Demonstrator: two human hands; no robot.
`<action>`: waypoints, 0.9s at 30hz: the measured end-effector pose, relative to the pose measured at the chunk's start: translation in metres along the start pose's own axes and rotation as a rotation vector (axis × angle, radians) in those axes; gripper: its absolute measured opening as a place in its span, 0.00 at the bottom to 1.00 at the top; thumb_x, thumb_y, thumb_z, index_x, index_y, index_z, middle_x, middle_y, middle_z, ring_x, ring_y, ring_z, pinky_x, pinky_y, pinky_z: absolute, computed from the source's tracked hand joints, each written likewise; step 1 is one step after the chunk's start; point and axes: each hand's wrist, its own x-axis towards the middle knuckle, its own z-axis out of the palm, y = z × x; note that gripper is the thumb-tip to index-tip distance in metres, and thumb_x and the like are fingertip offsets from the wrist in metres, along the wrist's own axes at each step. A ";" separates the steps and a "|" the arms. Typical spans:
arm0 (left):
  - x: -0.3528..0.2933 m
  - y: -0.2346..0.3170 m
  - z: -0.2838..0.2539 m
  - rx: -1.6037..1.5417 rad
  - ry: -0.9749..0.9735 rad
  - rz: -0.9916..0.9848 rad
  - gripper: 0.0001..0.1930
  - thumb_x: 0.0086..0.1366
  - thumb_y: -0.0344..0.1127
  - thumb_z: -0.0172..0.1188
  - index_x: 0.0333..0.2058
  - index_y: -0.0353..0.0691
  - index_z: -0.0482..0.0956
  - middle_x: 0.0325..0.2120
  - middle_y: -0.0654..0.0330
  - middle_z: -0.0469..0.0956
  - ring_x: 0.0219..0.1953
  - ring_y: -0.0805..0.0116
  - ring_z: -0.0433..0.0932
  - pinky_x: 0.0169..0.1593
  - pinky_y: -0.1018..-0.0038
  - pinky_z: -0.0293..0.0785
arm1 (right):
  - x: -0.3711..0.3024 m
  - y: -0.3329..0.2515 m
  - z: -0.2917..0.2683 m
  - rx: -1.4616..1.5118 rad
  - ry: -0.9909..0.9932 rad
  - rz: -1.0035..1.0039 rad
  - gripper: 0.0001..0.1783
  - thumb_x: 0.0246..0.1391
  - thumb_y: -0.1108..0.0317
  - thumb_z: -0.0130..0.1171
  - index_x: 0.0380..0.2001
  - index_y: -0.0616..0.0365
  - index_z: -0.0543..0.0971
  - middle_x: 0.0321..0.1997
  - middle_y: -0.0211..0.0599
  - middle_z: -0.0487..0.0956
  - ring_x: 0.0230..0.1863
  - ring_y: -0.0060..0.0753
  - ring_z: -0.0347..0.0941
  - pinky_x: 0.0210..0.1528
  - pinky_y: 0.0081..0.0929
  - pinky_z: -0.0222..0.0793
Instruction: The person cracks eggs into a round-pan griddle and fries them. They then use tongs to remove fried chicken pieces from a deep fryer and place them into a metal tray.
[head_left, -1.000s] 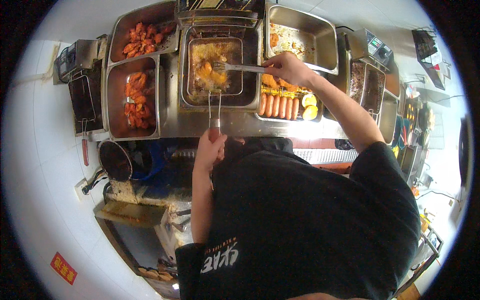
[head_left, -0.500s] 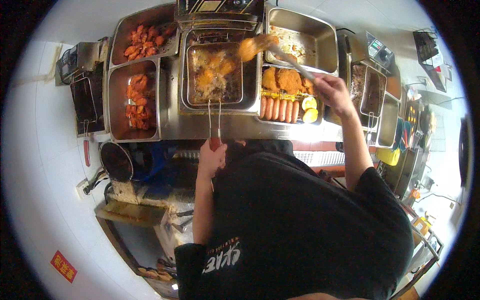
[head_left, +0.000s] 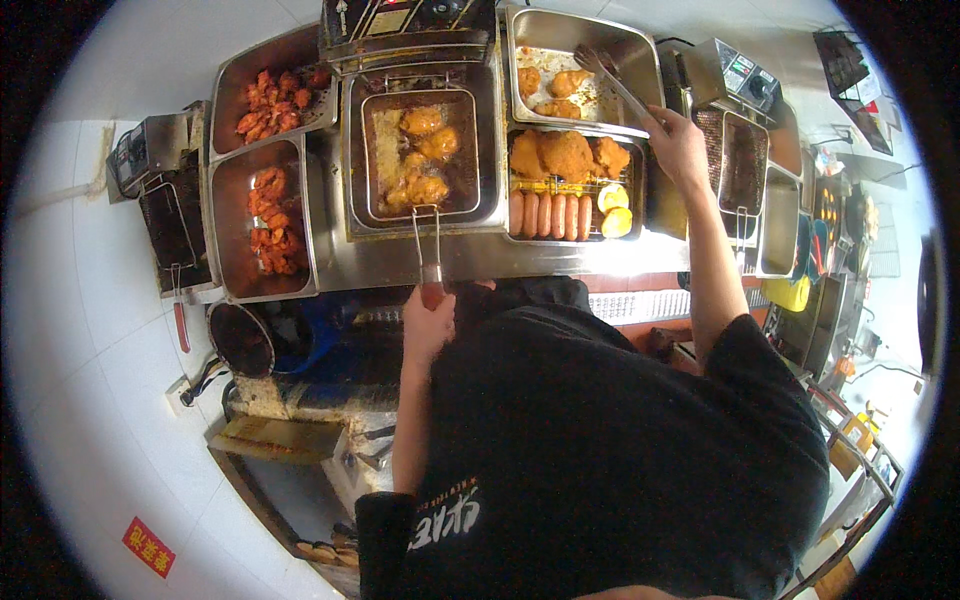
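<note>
Basket point(head_left: 477, 150) sits in the fryer point(head_left: 491, 120), golden pieces point(head_left: 438, 142) inside; left hand point(head_left: 430, 318) grips its handle point(head_left: 431, 274), presumably clear of heat. Right of the fryer, right hand point(head_left: 678, 145) holds tongs point(head_left: 622, 86) over a pan point(head_left: 632, 55) (loose pieces point(head_left: 569, 82) within), their length likely protective.

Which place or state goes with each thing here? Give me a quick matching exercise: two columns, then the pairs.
Things:
1. Tongs
2. Sausages
3. Centre basket
4. Reddish fried pieces

Places and states:
A. In two pans at the left
B. Side by side in a row
C. Held in the right hand
D. Handle in the left hand

Pairs: 1-C; 2-B; 3-D; 4-A
</note>
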 end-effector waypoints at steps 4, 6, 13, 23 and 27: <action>-0.002 0.004 0.004 -0.028 -0.030 0.010 0.08 0.68 0.29 0.63 0.40 0.39 0.71 0.20 0.64 0.72 0.14 0.76 0.70 0.15 0.74 0.64 | -0.041 -0.081 -0.033 -0.077 -0.202 -0.303 0.18 0.64 0.59 0.64 0.53 0.54 0.86 0.39 0.49 0.88 0.41 0.48 0.87 0.44 0.36 0.80; -0.003 0.005 0.006 -0.002 -0.024 -0.005 0.09 0.70 0.30 0.62 0.40 0.38 0.69 0.20 0.63 0.71 0.14 0.74 0.69 0.17 0.73 0.66 | -0.042 -0.128 -0.015 -0.238 -0.218 -0.630 0.13 0.62 0.64 0.63 0.46 0.55 0.87 0.33 0.48 0.86 0.38 0.48 0.86 0.41 0.40 0.80; -0.004 0.003 0.008 -0.068 -0.039 0.013 0.09 0.68 0.28 0.62 0.40 0.36 0.69 0.19 0.62 0.71 0.12 0.74 0.69 0.14 0.72 0.63 | 0.013 -0.216 0.061 -0.729 -0.369 -0.983 0.07 0.59 0.68 0.62 0.38 0.53 0.86 0.42 0.40 0.87 0.48 0.45 0.86 0.49 0.40 0.82; 0.009 0.009 -0.014 -0.147 -0.114 -0.015 0.08 0.68 0.27 0.61 0.39 0.38 0.69 0.19 0.63 0.69 0.13 0.73 0.67 0.15 0.71 0.64 | 0.029 -0.220 0.080 -0.717 -0.531 -0.916 0.09 0.57 0.68 0.61 0.37 0.58 0.87 0.41 0.50 0.86 0.46 0.56 0.84 0.50 0.49 0.80; 0.008 0.012 -0.023 -0.157 -0.133 -0.035 0.08 0.68 0.27 0.61 0.39 0.38 0.69 0.20 0.63 0.69 0.13 0.74 0.67 0.15 0.71 0.64 | 0.019 -0.204 0.069 -0.560 -0.551 -0.908 0.11 0.61 0.62 0.60 0.40 0.55 0.86 0.41 0.49 0.86 0.49 0.55 0.82 0.55 0.51 0.76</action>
